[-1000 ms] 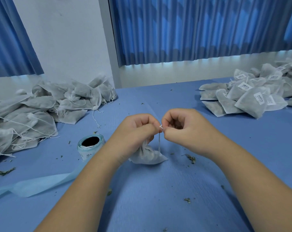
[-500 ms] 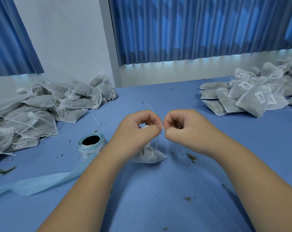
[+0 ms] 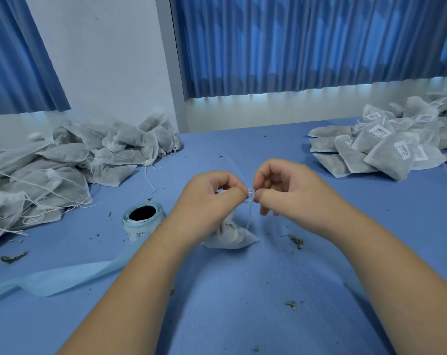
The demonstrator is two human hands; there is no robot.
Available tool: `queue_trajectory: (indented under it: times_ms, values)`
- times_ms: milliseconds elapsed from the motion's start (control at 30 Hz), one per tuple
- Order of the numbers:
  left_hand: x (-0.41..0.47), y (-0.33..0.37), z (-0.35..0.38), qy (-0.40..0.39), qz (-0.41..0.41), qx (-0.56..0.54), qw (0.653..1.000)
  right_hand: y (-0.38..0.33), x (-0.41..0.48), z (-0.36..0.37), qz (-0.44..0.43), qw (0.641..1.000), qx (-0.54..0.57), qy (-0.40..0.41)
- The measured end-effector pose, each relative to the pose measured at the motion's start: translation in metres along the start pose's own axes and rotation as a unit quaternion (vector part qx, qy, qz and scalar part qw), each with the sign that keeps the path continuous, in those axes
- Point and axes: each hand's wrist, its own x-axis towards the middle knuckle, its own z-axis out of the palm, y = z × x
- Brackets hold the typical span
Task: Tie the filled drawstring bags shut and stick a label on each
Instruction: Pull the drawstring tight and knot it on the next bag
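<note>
A small white drawstring bag (image 3: 231,235) stands on the blue table (image 3: 242,303), its bottom touching the cloth, its top hidden behind my left hand. My left hand (image 3: 207,201) and my right hand (image 3: 286,192) meet above it, fingertips almost touching. Each hand pinches the white drawstring (image 3: 250,198), which forms a small knot or loop between them and hangs down to the bag. A roll of labels (image 3: 143,221) stands left of my left forearm.
A heap of unlabelled bags (image 3: 71,165) with loose strings fills the left side. A pile of labelled bags (image 3: 388,147) lies at the right rear. A strip of pale blue backing paper (image 3: 63,278) trails across the front left. Dried herb crumbs dot the table.
Both hands have stayed together over the bag, working the string. My right hand's lower fingers have spread a little, and the knot now shows between the fingertips.
</note>
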Motion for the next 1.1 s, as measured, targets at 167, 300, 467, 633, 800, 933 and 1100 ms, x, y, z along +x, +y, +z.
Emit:
queue_trajectory:
  times_ms: [167, 300, 467, 633, 800, 933, 1100]
  values:
    - [0.0009, -0.0030, 0.0001, 0.013, 0.014, 0.007, 1.000, -0.0038, -0.0005, 0.0003, -0.004, 0.999, 0.038, 0.015]
    - [0.0001, -0.0007, 0.0014, 0.018, 0.005, 0.003, 1.000, -0.0056, -0.0003, 0.0026, -0.011, 0.998, 0.055, 0.007]
    - [0.0003, -0.0008, 0.0019, 0.026, 0.008, 0.017, 0.999, -0.0043, 0.0002, 0.0032, -0.009, 0.999, 0.025, 0.018]
    - [0.0000, -0.0019, 0.0040, 0.048, 0.024, 0.030, 0.998, -0.0033, -0.0012, 0.0044, -0.010, 0.998, -0.052, 0.024]
    - [-0.0002, -0.0009, 0.0058, 0.088, 0.042, 0.062, 0.993, -0.0029, -0.0008, 0.0039, -0.004, 0.998, -0.051, 0.024]
    - [-0.0010, -0.0002, 0.0054, 0.085, 0.055, 0.076, 0.992, -0.0014, -0.0006, 0.0032, 0.007, 0.999, -0.039, 0.019]
    - [-0.0027, 0.0024, 0.0051, 0.080, 0.066, 0.096, 0.990, -0.0009, 0.0000, 0.0030, 0.022, 0.998, -0.046, 0.027]
